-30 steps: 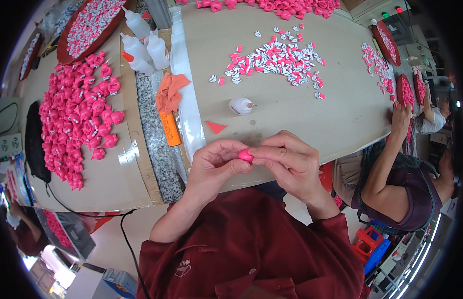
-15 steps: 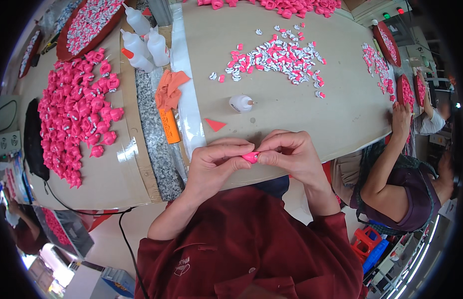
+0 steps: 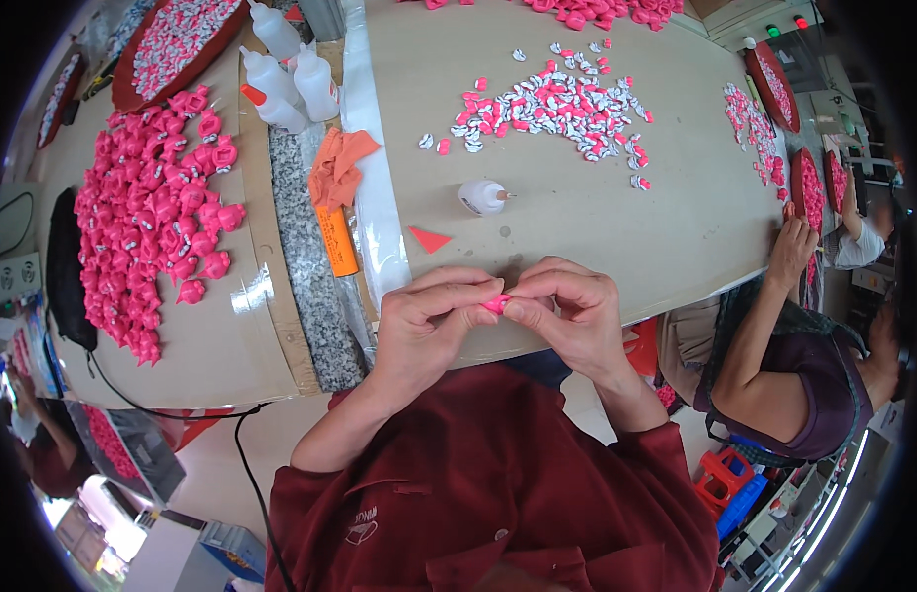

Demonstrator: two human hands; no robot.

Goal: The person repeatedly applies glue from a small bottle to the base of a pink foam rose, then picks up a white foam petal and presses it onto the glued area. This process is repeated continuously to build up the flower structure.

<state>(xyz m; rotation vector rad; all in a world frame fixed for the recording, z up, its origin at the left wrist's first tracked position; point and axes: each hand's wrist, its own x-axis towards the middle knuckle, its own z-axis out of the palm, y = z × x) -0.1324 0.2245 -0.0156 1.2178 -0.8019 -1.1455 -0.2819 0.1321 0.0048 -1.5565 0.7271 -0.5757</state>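
Over the table's front edge, a small pink plastic piece [image 3: 496, 304] is pinched between the fingertips of both hands. My left hand [image 3: 437, 314] grips it from the left, my right hand [image 3: 569, 311] from the right; the fingers cover most of it. Just beyond them lie a red triangular scrap [image 3: 430, 239] and a white squeeze bottle [image 3: 483, 196] on its side, its thin tip to the right. Farther back spreads a loose pile of small white-and-pink pieces [image 3: 557, 107]. On the left is a heap of pink figure-shaped parts [image 3: 148, 217].
Upright squeeze bottles [image 3: 315, 84], an orange cloth [image 3: 338, 170] and an orange tube [image 3: 336, 242] line the granite strip [image 3: 315, 296]. A red tray [image 3: 148, 99] of small pieces stands back left. At right, another person [image 3: 789, 380] reaches toward red trays [image 3: 800, 187].
My fingers have shifted slightly on the pink piece, and less of it shows now. The co-worker's hand at right has moved a little. The table view has shifted slightly.
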